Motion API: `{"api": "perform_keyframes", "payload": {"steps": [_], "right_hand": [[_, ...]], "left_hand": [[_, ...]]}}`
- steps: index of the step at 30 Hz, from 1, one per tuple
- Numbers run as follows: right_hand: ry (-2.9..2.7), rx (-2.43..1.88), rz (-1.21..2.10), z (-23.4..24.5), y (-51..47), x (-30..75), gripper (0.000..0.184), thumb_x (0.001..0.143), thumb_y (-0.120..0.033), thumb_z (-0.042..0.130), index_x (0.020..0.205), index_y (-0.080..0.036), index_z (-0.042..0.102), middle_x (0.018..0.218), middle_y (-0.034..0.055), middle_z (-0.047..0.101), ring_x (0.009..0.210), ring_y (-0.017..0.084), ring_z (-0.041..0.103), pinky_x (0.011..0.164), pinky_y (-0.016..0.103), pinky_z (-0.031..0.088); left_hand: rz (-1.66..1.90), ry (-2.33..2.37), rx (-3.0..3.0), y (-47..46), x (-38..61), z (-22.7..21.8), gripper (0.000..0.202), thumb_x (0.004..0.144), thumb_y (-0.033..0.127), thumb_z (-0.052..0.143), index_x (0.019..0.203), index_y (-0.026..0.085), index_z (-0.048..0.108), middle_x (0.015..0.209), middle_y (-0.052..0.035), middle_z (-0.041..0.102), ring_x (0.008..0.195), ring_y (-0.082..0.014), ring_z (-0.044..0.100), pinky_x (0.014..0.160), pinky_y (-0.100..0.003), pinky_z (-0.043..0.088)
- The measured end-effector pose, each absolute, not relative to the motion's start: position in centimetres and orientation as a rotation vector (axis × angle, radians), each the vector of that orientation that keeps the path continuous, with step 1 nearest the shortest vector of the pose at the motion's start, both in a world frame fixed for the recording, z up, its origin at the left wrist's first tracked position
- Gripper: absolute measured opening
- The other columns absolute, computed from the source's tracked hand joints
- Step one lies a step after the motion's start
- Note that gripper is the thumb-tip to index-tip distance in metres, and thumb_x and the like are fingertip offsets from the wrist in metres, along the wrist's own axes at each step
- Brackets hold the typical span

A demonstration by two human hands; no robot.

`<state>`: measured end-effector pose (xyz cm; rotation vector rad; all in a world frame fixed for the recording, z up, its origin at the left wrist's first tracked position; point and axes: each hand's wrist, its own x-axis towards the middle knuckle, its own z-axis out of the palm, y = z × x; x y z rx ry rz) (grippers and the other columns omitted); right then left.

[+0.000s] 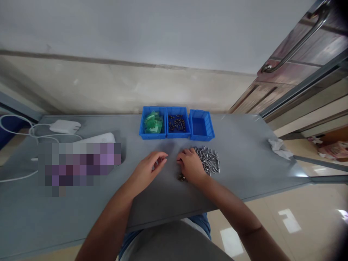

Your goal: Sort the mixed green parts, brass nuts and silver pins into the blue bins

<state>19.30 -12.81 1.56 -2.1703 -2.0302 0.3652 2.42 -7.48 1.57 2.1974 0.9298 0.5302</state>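
My left hand [150, 166] rests on the grey table [244, 159] with its fingers curled in a pinch; what they hold is too small to make out. My right hand [190, 164] lies beside it, fingers bent down onto the table, at the left edge of a pile of small silver metal pins [210, 159]. A few small dark brass-coloured parts [181, 177] lie just under that hand's wrist. Behind the hands stand three blue bins: one with green parts [153, 123], one with dark small parts [177, 123], one with nothing visible inside [201, 125].
A white power adapter [65, 126] with its cable and a white device [99, 138] lie at the back left, next to a blurred patch. A crumpled white tissue [278, 148] sits near the table's right end. A metal door with a handle [296, 45] stands at the right.
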Motion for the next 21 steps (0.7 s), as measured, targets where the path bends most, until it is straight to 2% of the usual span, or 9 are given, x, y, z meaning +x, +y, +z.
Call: {"api": "perform_keyframes", "payload": {"steps": [7,13,21], "right_hand": [[-1.915,-2.107,0.358,1.0,-12.7,19.1,0.018,0.076,-0.006,0.044,0.083,-0.015,0.058,0.085,0.009,0.059,0.083,0.021,0.044,0.074,0.033,0.034],[-1.59,-1.878,0.398,0.3,-12.4,19.4,0.021,0.076,-0.005,0.041,0.088,-0.015,0.054,0.09,0.0081,0.056,0.086,0.021,0.046,0.078,0.033,0.038],[-1.475,-1.711,0.448,-0.5,-12.0,19.4,0.024,0.075,-0.002,0.037,0.086,-0.017,0.052,0.087,0.0074,0.051,0.083,0.018,0.05,0.077,0.032,0.042]], "left_hand": [[0.535,0.925,2.21,-7.5,2.4,1.6,0.017,0.085,0.028,0.043,0.1,0.022,0.05,0.091,-0.0011,0.057,0.077,-0.0123,0.057,0.059,-0.021,0.046],[0.508,0.931,2.208,-7.5,2.4,1.4,0.018,0.085,0.029,0.044,0.1,0.022,0.05,0.09,-0.0009,0.057,0.076,-0.012,0.056,0.058,-0.02,0.045],[0.507,0.932,2.198,-7.5,2.5,1.0,0.018,0.085,0.029,0.044,0.099,0.021,0.051,0.09,-0.0014,0.057,0.075,-0.0119,0.056,0.06,-0.021,0.046]]}}
